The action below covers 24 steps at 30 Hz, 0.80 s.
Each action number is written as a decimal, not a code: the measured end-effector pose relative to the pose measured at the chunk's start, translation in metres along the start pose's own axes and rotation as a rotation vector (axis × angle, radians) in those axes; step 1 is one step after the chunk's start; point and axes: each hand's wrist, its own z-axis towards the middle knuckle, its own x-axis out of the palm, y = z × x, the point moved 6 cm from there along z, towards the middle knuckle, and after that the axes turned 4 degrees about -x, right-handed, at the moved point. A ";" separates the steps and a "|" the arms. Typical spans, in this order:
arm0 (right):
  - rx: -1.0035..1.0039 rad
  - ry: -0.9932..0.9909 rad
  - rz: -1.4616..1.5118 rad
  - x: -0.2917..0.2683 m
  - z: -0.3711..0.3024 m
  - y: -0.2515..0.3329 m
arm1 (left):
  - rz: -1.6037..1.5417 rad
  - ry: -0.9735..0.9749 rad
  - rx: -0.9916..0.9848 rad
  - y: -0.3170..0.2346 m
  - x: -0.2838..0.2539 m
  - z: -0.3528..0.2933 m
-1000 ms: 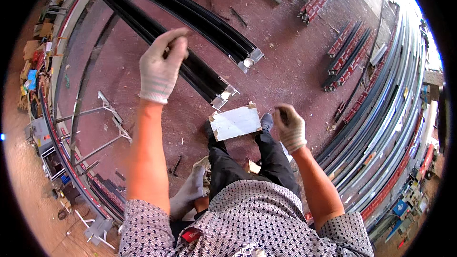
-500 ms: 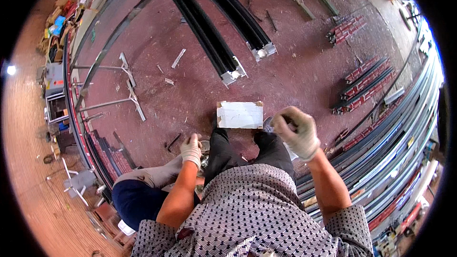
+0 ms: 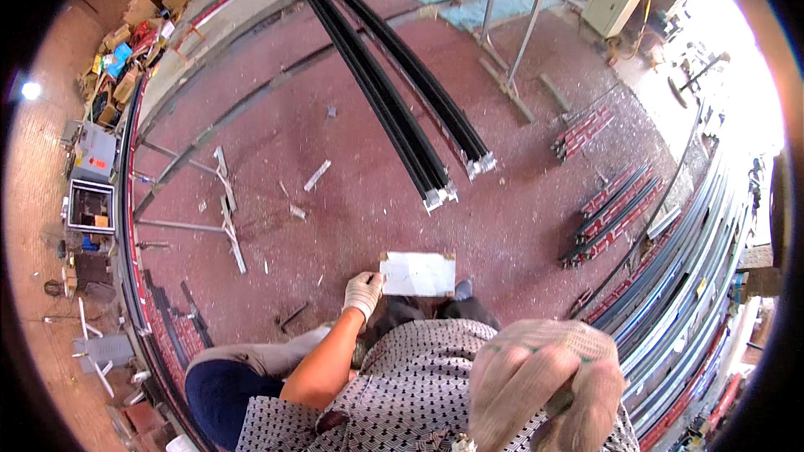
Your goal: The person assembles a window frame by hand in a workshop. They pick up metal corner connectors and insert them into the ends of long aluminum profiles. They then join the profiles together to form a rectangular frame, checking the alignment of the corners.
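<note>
- Far left, a grey metal frame (image 3: pixel 230 234) lies on the floor, apart from both hands.
- The gloved left hand (image 3: pixel 363 295) is at the left edge of the white-topped box, its fingertips apparently touching; I cannot tell whether they close on it.
- Beyond it, two long black profiles (image 3: pixel 385 109) lie side by side, pale fittings at their near ends.
- The white-topped box (image 3: pixel 418 274) sits level, just in front of the person's shoes. The step in hand looks like handling this box by its edge; moving it would call for a surer grip, probably with both hands.
- The gloved right hand (image 3: pixel 548 385) is close to the camera, well apart from the box, fingers bent in a narrow curl; whether they hold anything, I cannot tell.
- Rightmost are red-and-black bundles (image 3: pixel 615 216) and long metal bars (image 3: pixel 687 301).
</note>
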 end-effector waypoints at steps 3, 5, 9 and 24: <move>0.137 0.245 0.241 0.028 0.033 -0.022 | 0.045 -0.020 0.020 0.011 -0.019 0.014; -0.090 0.187 0.197 0.043 0.051 -0.034 | 0.091 -0.034 0.008 0.014 -0.042 0.005; 0.004 0.195 0.135 0.053 0.061 -0.048 | -0.002 -0.036 -0.101 0.045 -0.070 -0.005; 0.337 0.366 0.419 0.023 0.071 -0.079 | -0.586 -0.514 -0.423 0.195 -0.031 -0.078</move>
